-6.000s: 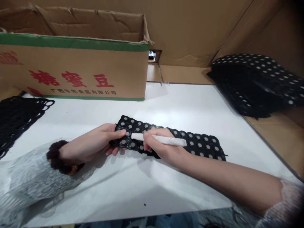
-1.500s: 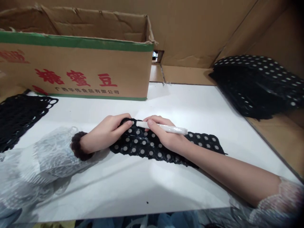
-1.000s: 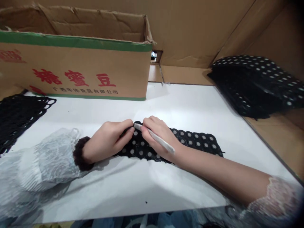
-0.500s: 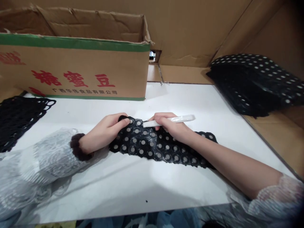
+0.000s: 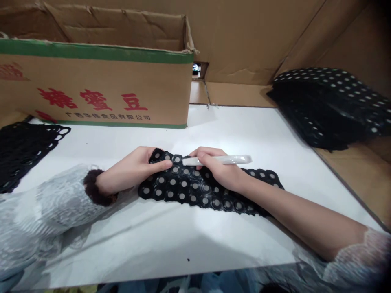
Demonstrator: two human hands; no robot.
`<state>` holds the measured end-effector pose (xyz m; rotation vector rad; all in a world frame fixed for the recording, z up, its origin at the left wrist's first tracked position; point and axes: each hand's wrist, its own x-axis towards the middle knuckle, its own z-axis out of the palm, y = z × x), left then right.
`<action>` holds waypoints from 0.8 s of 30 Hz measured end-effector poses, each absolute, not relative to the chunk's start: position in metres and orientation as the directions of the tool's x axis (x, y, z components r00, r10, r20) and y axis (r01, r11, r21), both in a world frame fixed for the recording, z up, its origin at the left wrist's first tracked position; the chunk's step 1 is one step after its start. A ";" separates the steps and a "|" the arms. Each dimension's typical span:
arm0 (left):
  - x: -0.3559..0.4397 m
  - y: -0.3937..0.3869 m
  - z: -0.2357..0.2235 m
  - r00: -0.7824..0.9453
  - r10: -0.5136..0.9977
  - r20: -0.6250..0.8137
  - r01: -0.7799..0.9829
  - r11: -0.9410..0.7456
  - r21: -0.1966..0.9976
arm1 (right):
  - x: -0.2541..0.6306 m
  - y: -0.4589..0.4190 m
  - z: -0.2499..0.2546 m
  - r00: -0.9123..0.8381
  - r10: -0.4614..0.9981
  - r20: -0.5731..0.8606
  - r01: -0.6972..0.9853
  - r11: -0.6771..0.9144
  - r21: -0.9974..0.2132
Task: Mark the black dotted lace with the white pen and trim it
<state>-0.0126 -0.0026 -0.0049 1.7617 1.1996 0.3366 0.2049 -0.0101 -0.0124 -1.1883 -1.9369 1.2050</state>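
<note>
A long black rubbery sheet with rows of round pieces, each with a grey dot, lies across the white table in front of me. My left hand pinches its upper left part, with the thumb on top and the other fingers mostly hidden behind. My right hand is closed round a slim white pen-like tool that looks wrapped in film or tape. The tool's left tip touches or hovers just over the sheet's upper edge, a little right of my left thumb; I cannot tell which. My right hand and forearm cover part of the sheet.
A cardboard box with red lettering stands at the back left. Black netting with round holes lies at the left. A heap of black dotted sheets rests at the right against cardboard walls. A small dark crumb lies near the table's front edge.
A second ago both hands were close together at the sheet's upper edge. Since then my right hand has moved right, with the tool's back end raised. My left thumb has shifted slightly.
</note>
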 end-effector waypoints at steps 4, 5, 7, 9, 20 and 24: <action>-0.004 -0.017 -0.002 0.431 0.900 -0.065 0.649 -0.259 0.715 | 0.200 -0.012 -0.013 -0.487 0.871 0.062 0.487 0.330 -0.808; -0.001 -0.023 -0.001 0.426 0.905 -0.016 0.661 -0.299 0.688 | 0.199 -0.012 -0.013 -0.511 0.853 0.107 0.513 0.402 -0.758; 0.003 -0.033 0.001 0.406 0.913 0.042 0.693 -0.337 0.638 | 0.194 -0.011 -0.015 -0.562 0.802 0.203 0.556 0.548 -0.625; 0.006 -0.040 0.003 0.377 0.924 0.059 0.740 -0.339 0.581 | 0.190 -0.011 -0.017 -0.593 0.764 0.254 0.594 0.629 -0.501; -0.001 -0.019 -0.004 0.323 0.946 0.025 0.782 -0.282 0.555 | 0.198 -0.010 -0.011 -0.422 0.905 0.054 0.447 0.259 -0.856; -0.002 -0.015 -0.004 0.310 0.951 0.006 0.763 -0.253 0.595 | 0.204 -0.007 -0.008 -0.464 0.885 0.026 0.335 0.203 -0.920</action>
